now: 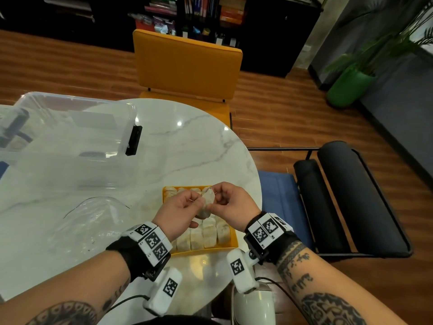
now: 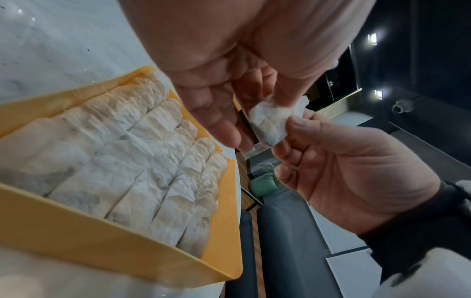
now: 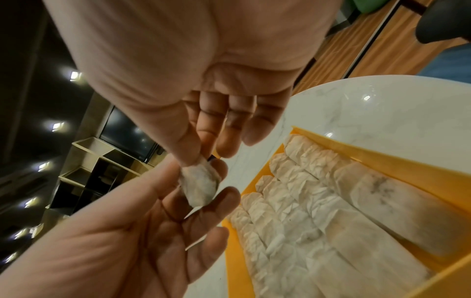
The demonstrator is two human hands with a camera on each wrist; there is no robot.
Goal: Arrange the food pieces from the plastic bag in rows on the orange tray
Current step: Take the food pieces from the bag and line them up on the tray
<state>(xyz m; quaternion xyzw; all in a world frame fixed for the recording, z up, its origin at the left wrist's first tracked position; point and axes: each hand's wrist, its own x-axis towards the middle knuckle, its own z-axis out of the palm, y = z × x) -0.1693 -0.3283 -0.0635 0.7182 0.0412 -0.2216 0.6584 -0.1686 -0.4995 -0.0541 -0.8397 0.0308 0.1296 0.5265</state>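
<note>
A white, crumpled-looking food piece (image 1: 208,202) hangs just above the orange tray (image 1: 233,241). My left hand (image 1: 199,204) pinches it from the left and my right hand (image 1: 216,198) from the right. In the left wrist view the left hand (image 2: 265,113) holds the food piece (image 2: 274,123) at its top, and the right hand's fingertips (image 2: 295,125) grip its side. In the right wrist view the right hand (image 3: 203,159) pinches the food piece (image 3: 201,183) while left fingers (image 3: 224,199) support it. Rows of food pieces (image 2: 142,153) fill the tray. The clear plastic bag (image 1: 93,221) lies flat to the left.
A large clear storage box (image 1: 70,127) with a black latch stands at the back left of the marble table (image 1: 187,146). An orange chair (image 1: 187,64) stands behind the table, a black chair (image 1: 346,195) and a blue cushion (image 1: 276,195) to the right. The table edge runs close to the tray's right side.
</note>
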